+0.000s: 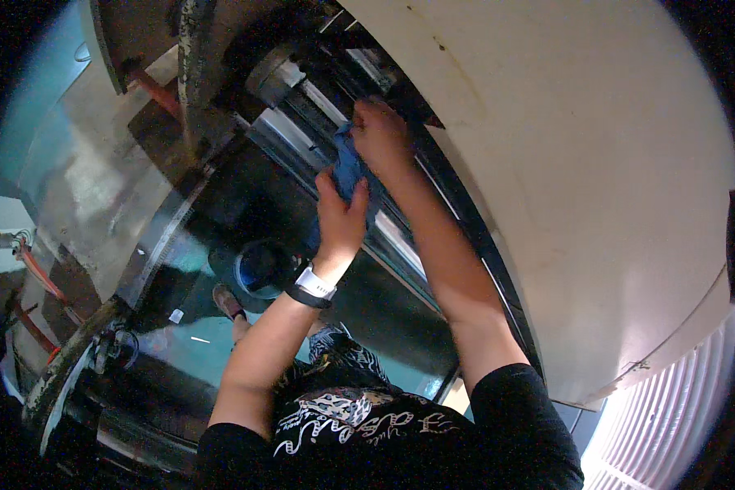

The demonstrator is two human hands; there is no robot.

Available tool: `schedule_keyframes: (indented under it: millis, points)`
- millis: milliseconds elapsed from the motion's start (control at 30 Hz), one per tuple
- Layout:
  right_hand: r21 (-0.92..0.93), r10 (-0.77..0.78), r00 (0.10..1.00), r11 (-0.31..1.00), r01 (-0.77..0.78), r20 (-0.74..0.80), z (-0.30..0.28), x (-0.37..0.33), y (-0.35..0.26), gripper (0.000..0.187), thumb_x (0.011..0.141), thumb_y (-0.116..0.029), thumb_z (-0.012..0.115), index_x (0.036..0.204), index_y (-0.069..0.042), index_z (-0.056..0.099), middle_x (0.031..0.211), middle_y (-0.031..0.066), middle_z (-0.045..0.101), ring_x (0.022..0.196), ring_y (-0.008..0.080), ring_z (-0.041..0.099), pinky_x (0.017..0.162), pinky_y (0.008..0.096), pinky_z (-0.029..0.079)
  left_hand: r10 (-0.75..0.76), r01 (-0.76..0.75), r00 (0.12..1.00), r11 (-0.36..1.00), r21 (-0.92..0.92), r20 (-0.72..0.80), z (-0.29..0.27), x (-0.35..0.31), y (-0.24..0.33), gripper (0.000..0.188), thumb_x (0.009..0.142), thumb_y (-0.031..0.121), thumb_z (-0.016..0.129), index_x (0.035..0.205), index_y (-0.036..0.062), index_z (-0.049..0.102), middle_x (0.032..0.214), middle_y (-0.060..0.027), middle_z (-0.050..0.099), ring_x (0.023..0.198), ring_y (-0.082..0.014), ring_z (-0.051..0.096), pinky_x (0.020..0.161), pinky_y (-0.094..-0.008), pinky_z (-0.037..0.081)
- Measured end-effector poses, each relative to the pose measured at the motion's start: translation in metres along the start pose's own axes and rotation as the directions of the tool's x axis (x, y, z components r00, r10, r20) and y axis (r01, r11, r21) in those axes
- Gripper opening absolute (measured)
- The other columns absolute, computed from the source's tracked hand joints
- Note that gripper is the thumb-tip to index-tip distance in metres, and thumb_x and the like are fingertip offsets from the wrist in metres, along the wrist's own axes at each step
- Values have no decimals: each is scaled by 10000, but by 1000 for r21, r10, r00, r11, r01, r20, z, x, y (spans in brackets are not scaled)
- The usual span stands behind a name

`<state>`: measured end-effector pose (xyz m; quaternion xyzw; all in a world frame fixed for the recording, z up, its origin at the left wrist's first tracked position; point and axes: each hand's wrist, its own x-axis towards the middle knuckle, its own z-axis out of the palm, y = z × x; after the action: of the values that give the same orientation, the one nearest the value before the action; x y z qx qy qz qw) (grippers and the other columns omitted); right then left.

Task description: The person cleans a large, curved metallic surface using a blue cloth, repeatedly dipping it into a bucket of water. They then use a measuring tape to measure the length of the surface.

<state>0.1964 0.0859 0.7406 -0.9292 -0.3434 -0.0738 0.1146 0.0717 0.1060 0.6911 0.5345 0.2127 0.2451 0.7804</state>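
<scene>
The blue cloth (347, 166) is stretched between 2 hands over the metal bars (284, 133), which serve here as the landmark. The left hand (340, 216) has the cloth's lower part between thumb and fingers; the right hand (381, 139) is curled closed around its upper end. How firmly each hand squeezes cannot be told, nor whether the cloth touches the bars or hangs just above them.

To handle it well, I would hold the cloth gathered, with no loose tail that could slip into the dark gaps between the bars. If it is drawn along them, a flat fold with even pressure from both hands should serve better than a hard bunch. Fingertips are best left on the cloth, since the bars' edges may be sharp.

The right forearm lies between the bars and the big pale panel (539, 171) to their right, so short, slow strokes look safer than wide swings. The white watch (316, 283) on the left wrist could knock against metal; that wrist is best held high. The bucket (239, 270) stands below and left of the bars, near the shoe (225, 300), so footing deserves care.
</scene>
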Motion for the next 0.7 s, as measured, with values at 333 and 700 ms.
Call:
schedule_keyframes:
  millis: [333, 700]
  points:
    - [-76, -31, 999, 997, 33, 27, -6, -19, 13, 127, 672, -64, 580, 766, -33, 501, 763, 154, 543, 723, 352, 540, 618, 405, 431, -47, 46, 994, 999, 10, 95, 9, -22, 2, 338, 861, 141, 474, 1112, -26, 321, 963, -266, 536, 897, -402, 531, 756, -415, 412]
    - [-78, -42, 996, 996, 48, 77, 0, -16, 18, 121, 707, -82, 581, 777, -14, 510, 804, 163, 562, 752, 349, 554, 645, 402, 445, -56, 49, 990, 997, 61, 133, 14, -28, -10, 351, 860, 115, 454, 1135, -23, 285, 950, -328, 513, 866, -485, 495, 715, -490, 402]
